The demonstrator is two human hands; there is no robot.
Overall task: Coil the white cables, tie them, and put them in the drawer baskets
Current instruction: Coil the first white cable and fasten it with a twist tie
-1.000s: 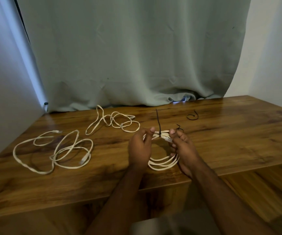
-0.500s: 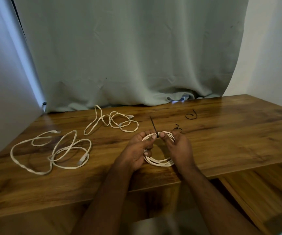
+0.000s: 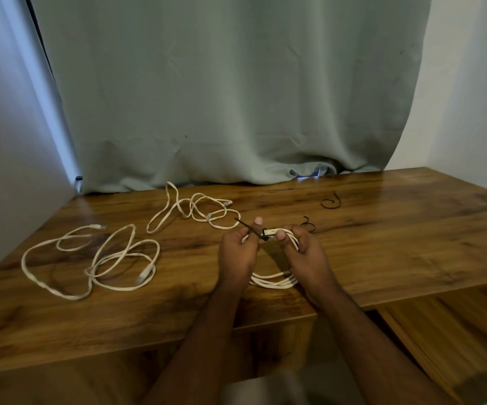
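A coiled white cable (image 3: 274, 280) is held over the wooden desk (image 3: 382, 244) between both hands. My left hand (image 3: 237, 252) pinches the tail of a black tie (image 3: 249, 228) that wraps the coil's top; the tail points up and left. My right hand (image 3: 306, 252) grips the coil's right side, thumb pressed near the tie. Two loose white cables lie on the desk: a large one (image 3: 90, 258) at the left and a smaller one (image 3: 195, 209) behind it.
Two spare black ties lie on the desk, one (image 3: 330, 201) at the back right and one (image 3: 308, 225) just behind my right hand. A grey-green curtain (image 3: 236, 97) hangs behind the desk, and a wall stands at the left. A lower wooden surface (image 3: 455, 331) sits at the right.
The tie's tail has swung from upright to pointing left as my left hand pulled it. The coil has stayed between my hands.
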